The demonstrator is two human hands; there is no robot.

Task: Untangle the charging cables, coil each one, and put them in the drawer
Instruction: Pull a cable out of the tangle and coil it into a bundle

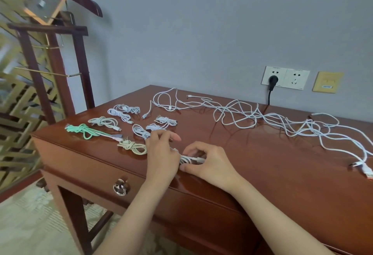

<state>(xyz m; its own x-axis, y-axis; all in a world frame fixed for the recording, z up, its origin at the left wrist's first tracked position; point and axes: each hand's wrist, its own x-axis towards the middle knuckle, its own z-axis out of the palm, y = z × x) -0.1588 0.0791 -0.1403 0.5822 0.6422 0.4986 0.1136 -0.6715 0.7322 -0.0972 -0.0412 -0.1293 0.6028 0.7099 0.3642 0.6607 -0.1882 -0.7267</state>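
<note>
Coiling step: L hand (162, 153) & R hand (210, 164) are pinching white cable (190, 158), fingers clamped, nr bench (282, 164) front edge. Next is prob needing loose end tucked tight.

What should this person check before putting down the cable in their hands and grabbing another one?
1. Grip: left hand and right hand both hold the white cable near the desk's front edge: ok.
2. Coil finished and tied: the fingers hide it: cannot tell.
3. Room to set it down: bare desk top next to the cream coil: ok.
4. Drawer open for storing: it is closed: not ok.
5. Everything untangled: tangled cables lie spread across the back and right of the desk: not ok.
</note>
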